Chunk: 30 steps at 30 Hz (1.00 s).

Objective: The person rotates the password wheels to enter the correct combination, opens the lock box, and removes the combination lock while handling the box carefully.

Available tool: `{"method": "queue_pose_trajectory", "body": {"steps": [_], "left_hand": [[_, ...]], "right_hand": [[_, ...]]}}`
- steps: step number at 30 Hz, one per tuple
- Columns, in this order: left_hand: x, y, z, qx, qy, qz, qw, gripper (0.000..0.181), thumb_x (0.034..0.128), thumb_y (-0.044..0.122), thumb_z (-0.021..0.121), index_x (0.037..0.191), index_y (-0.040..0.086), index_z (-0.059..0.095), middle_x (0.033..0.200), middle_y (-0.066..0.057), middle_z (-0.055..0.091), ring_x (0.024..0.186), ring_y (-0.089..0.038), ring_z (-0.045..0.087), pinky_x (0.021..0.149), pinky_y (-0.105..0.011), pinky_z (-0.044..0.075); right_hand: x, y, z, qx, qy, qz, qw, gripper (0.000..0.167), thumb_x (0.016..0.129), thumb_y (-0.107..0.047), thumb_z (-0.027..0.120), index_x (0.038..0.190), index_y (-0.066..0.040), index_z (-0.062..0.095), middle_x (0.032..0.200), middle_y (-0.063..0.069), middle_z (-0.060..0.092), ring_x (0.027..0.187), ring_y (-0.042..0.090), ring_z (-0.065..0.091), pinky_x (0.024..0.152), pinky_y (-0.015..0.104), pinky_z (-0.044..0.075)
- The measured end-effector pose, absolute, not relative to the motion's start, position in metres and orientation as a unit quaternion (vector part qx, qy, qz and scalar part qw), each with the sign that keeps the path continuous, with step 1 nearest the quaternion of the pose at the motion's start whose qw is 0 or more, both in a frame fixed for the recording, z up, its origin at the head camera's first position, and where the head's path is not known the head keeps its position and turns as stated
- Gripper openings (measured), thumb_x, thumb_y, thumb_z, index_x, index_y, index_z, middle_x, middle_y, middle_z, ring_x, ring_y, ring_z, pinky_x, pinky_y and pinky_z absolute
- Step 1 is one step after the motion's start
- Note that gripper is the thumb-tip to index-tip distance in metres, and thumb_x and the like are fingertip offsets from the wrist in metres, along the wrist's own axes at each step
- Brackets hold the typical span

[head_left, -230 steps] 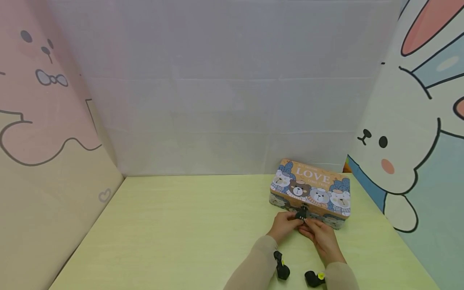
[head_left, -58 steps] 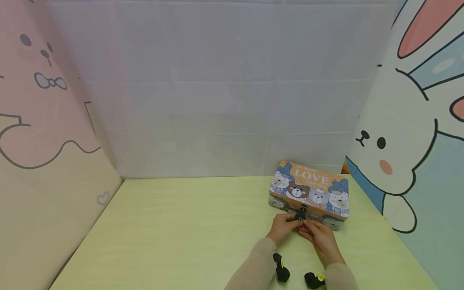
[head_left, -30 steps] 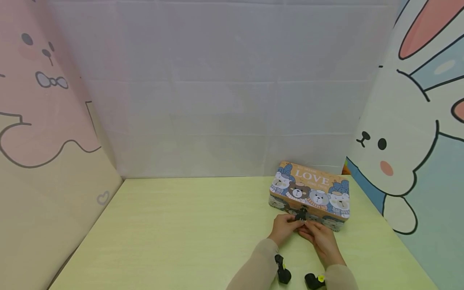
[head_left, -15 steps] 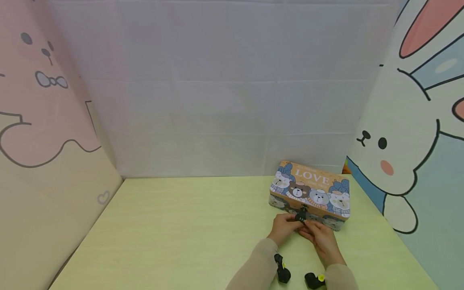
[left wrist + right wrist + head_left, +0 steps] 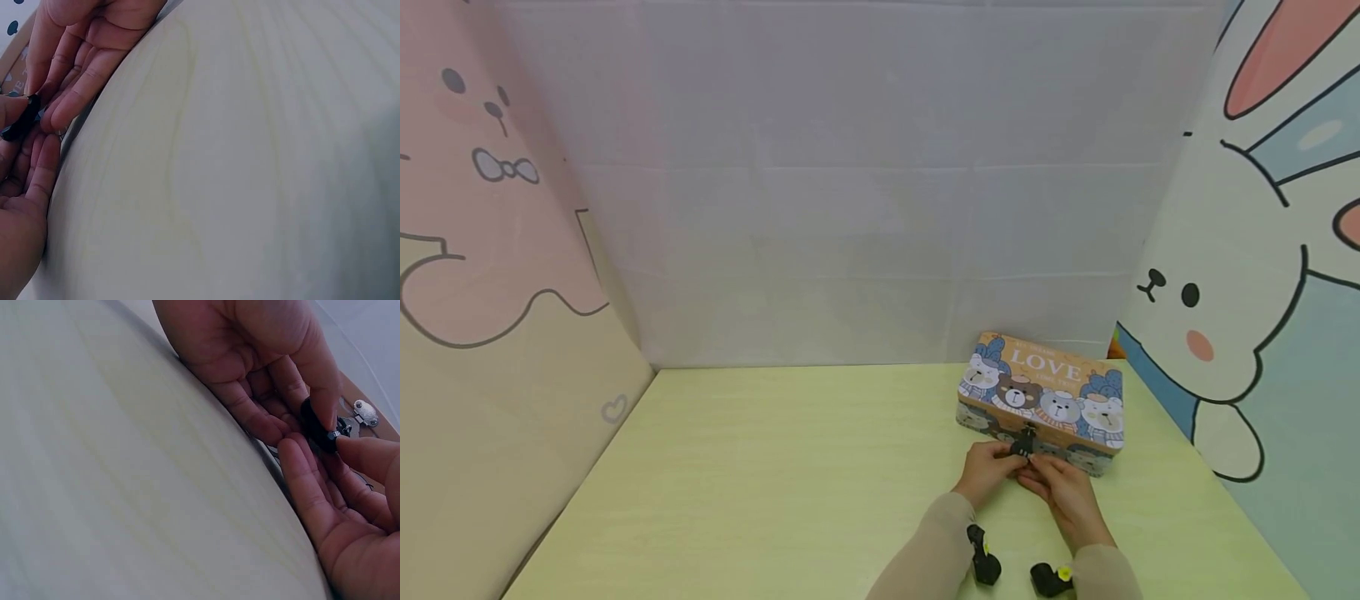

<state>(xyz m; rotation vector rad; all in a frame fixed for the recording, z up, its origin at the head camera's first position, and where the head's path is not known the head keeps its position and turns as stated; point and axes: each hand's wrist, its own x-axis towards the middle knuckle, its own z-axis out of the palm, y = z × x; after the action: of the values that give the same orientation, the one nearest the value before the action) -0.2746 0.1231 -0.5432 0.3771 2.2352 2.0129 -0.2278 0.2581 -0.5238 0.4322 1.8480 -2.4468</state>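
Note:
A small black padlock (image 5: 1022,448) with white marks hangs at the front clasp of a tin box (image 5: 1052,379) printed with bears and LOVE. My left hand (image 5: 983,472) pinches the padlock from the left, thumb against its body. From the other side my right hand (image 5: 1070,498) pinches its near end, with thumb and fingertips close to the left ones. In the right wrist view the black padlock (image 5: 317,424) sits between both thumbs, below the silver clasp (image 5: 365,414). Fingers hide part of the padlock (image 5: 22,120) in the left wrist view.
The box stands at the back right of the pale yellow-green table (image 5: 737,483), by the white back wall (image 5: 850,208). One black piece with a yellow spot (image 5: 983,557) lies by the left sleeve; another black piece (image 5: 1048,579) lies by the right sleeve. A rabbit-printed panel (image 5: 1247,333) borders the right.

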Motion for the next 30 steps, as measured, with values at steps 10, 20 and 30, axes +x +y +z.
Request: {"method": "queue_pose_trajectory", "body": {"steps": [10,20,30], "left_hand": [[-0.2766,0.1237,-0.5449,0.126,0.745,0.653,0.051,0.013,0.085,0.009,0.076,0.088,-0.003,0.077,0.077,0.0,0.072,0.067,0.001,0.053,0.062,-0.018,0.045],[-0.2773,0.1245,-0.5459,0.127,0.74,0.659,0.045,0.013,0.0851,0.01,0.077,0.087,-0.003,0.077,0.075,-0.001,0.072,0.065,0.001,0.052,0.06,-0.018,0.044],[-0.275,0.1249,-0.5438,0.116,0.746,0.654,0.041,0.013,0.0846,0.011,0.078,0.085,-0.002,0.077,0.073,0.001,0.071,0.065,0.002,0.052,0.059,-0.018,0.044]], "right_hand": [[-0.2272,0.2577,-0.5233,0.141,0.599,-0.788,0.024,0.032,0.104,0.001,0.042,0.13,0.019,0.046,0.088,0.007,0.068,0.082,0.013,0.07,0.082,0.028,0.056],[-0.2274,0.2575,-0.5226,0.141,0.603,-0.785,0.027,0.035,0.105,0.0,0.042,0.133,0.02,0.042,0.089,0.006,0.068,0.083,0.012,0.07,0.082,0.028,0.055],[-0.2274,0.2584,-0.5231,0.138,0.598,-0.789,0.024,0.031,0.105,0.001,0.04,0.129,0.019,0.047,0.088,0.006,0.068,0.082,0.013,0.07,0.082,0.028,0.055]]}}
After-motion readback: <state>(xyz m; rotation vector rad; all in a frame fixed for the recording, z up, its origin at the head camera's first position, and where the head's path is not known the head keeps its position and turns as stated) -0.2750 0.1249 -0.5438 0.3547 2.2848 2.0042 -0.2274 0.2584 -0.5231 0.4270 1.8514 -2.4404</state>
